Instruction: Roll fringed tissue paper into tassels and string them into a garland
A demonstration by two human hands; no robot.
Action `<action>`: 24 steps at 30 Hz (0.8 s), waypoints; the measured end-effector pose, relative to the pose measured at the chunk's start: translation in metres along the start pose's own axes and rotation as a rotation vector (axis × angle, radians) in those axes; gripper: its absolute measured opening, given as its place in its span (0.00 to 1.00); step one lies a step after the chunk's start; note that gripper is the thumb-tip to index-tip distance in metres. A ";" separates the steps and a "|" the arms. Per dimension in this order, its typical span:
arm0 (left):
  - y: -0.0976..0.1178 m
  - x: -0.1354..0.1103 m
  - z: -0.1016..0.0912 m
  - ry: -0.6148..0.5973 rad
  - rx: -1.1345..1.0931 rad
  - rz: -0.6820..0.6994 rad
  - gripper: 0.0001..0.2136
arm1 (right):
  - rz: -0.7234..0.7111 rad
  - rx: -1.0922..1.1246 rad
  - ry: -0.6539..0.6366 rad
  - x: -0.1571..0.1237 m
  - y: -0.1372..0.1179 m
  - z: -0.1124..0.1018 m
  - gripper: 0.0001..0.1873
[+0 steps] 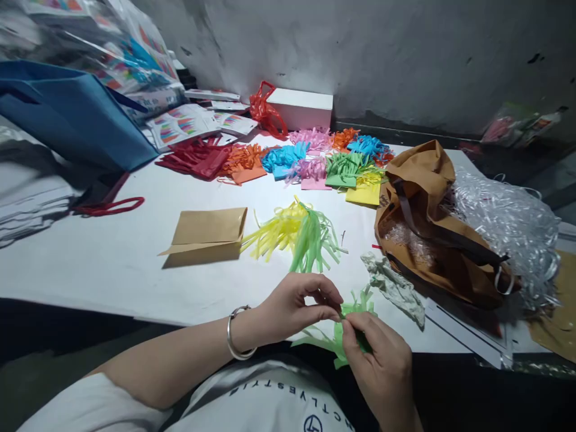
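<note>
My left hand (299,306), with a silver bangle on the wrist, pinches the top of a green fringed paper piece (355,315) at the table's near edge. My right hand (375,354) grips the same green piece from below, fingers closed around it. Its cut strips hang down toward my lap. Just beyond my hands lies a loose bundle of yellow and green paper strips (297,234) on the white table (112,258), next to a folded brown paper envelope (207,231).
Rows of fringed paper in red, orange, blue, pink, green and yellow (310,159) lie at the back by a white box (303,108). A tan bag (432,228) with clear plastic strips (508,228) sits right. A blue bag (72,114) and printed packets sit left.
</note>
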State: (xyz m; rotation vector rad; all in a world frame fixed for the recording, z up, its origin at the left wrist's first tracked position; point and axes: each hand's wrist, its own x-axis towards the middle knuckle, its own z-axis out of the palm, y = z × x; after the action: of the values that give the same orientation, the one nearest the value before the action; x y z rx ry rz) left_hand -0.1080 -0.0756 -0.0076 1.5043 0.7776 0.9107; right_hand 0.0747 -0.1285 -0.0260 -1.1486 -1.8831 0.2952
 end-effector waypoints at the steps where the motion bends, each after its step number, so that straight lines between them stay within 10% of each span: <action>1: 0.001 -0.004 -0.003 -0.009 0.022 0.024 0.05 | -0.015 -0.009 -0.026 0.000 -0.002 0.000 0.06; 16: -0.014 -0.039 -0.021 -0.013 0.135 0.031 0.06 | 0.037 0.121 -0.175 -0.013 -0.003 0.023 0.10; 24: -0.011 -0.048 -0.041 0.042 0.843 0.380 0.12 | -0.303 -0.102 -0.083 0.001 0.009 0.065 0.09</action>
State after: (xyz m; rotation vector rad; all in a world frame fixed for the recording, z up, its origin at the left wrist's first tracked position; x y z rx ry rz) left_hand -0.1666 -0.0964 -0.0221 2.4384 0.9889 0.9375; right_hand 0.0289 -0.1080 -0.0686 -0.9106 -2.1323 0.0787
